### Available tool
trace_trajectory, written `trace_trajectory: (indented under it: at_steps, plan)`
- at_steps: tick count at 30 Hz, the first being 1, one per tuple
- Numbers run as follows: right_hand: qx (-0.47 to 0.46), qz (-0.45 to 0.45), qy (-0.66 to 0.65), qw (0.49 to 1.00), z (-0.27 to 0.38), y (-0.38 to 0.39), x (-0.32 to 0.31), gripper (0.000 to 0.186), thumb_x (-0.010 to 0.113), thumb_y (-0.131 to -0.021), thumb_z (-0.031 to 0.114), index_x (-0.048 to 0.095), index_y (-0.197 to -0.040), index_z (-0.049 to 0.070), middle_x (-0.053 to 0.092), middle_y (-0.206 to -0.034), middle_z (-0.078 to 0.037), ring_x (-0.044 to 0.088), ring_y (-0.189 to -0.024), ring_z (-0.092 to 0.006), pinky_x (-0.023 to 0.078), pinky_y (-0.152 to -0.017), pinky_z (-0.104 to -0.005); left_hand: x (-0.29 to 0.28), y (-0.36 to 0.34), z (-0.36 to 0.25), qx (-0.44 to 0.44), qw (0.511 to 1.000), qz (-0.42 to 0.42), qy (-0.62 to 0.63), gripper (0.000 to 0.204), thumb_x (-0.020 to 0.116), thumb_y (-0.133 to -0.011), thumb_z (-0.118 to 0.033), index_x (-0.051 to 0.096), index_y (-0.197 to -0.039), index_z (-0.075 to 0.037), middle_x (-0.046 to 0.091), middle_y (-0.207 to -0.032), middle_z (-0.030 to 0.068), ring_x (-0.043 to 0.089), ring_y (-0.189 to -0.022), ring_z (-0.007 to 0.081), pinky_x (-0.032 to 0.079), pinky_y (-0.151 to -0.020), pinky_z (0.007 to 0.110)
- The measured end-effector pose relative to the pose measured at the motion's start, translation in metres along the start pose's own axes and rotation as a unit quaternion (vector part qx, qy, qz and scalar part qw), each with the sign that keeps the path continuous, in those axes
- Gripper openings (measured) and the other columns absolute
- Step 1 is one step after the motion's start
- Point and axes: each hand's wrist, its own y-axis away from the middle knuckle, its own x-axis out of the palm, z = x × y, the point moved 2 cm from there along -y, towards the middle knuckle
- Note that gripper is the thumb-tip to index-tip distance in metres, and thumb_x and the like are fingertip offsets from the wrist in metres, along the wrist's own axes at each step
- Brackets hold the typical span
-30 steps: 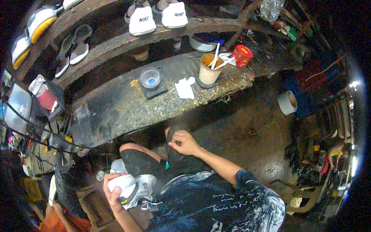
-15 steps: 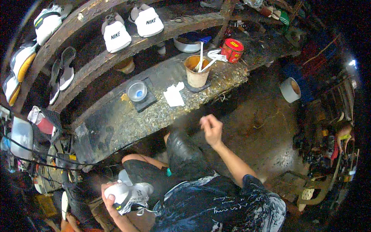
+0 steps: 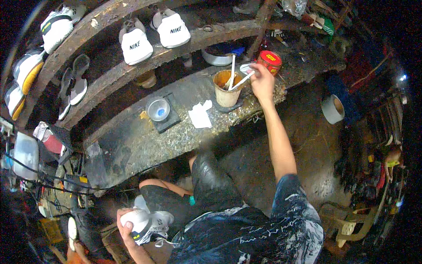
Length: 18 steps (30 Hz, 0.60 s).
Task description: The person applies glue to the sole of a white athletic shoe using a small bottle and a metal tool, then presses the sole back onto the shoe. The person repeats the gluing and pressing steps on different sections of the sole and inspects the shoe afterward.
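Observation:
In my left hand [image 3: 126, 226] is a white sneaker [image 3: 143, 222] with grey-black markings; my thumb presses its rounded toe at my lap's left. My right arm reaches over the low bench. My right hand [image 3: 263, 83] is closed at the upper end of a slanting white stick [image 3: 242, 81], its fingertips partly hidden. That stick leans in a stained, tan-coated pot [image 3: 228, 96], beside an upright white stick [image 3: 233, 68]. Right behind my fingers lies a crumpled white cloth [image 3: 245, 68]. A red tin [image 3: 270, 61] stands just beyond the hand.
On the worn bench [image 3: 132, 145] are a clear round container [image 3: 158, 108] on a dark block and a white piece of cloth or paper [image 3: 201, 115]. White sneakers [image 3: 174, 33] and sandals [image 3: 79, 83] line the shelves behind. A white roll [image 3: 332, 108] sits at the right.
My right hand has moved forward from above the floor by my knee to the stick and cloth beside the pot. My left hand keeps holding the sneaker in place.

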Motion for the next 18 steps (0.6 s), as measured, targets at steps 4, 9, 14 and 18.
trace_trajectory:
  at_steps: [4,9,14,18]
  plan:
    - [-0.137,0.13,0.082,0.979,-0.017,-0.064,0.052,0.044,0.078,-0.087,0.005,0.076,-0.13,0.015,0.065,-0.122,-0.017,0.069,-0.107,-0.0364,0.058,-0.089,-0.0447,0.006,0.007,-0.006,-0.006,1.0,0.026,-0.002,0.064,0.081,-0.075,-0.046,0.062,-0.115,0.0,0.065,-0.111,0.0148,0.065,-0.104,0.0264,0.051,-0.095,0.039]
    - [-0.202,0.113,0.193,0.954,-0.025,-0.084,0.063,0.022,0.075,-0.093,0.017,0.08,-0.114,0.014,0.069,-0.109,-0.014,0.07,-0.105,-0.0364,0.059,-0.088,-0.0465,0.003,0.022,-0.009,0.021,1.0,0.019,-0.013,0.062,0.082,-0.075,-0.044,0.061,-0.113,0.001,0.067,-0.114,0.0186,0.066,-0.108,0.0286,0.05,-0.099,0.042]
    - [-0.091,0.021,0.032,0.995,-0.001,-0.075,0.027,0.031,0.082,-0.093,0.028,0.077,-0.115,0.007,0.075,-0.114,-0.013,0.073,-0.102,-0.0287,0.058,-0.09,-0.0399,-0.024,0.019,0.011,0.019,0.999,0.028,-0.028,0.062,0.079,-0.078,-0.044,0.06,-0.116,0.002,0.067,-0.113,0.0181,0.066,-0.107,0.0283,0.052,-0.098,0.041]
    - [0.085,-0.13,-0.282,0.947,0.012,-0.04,-0.044,0.024,0.073,-0.098,0.019,0.066,-0.117,0.007,0.073,-0.1,-0.01,0.072,-0.069,-0.0199,0.06,-0.06,-0.034,-0.045,-0.027,0.031,0.047,0.987,0.123,-0.087,0.065,0.073,-0.082,-0.043,0.058,-0.126,0.002,0.067,-0.114,0.0173,0.067,-0.107,0.0278,0.053,-0.094,0.04]
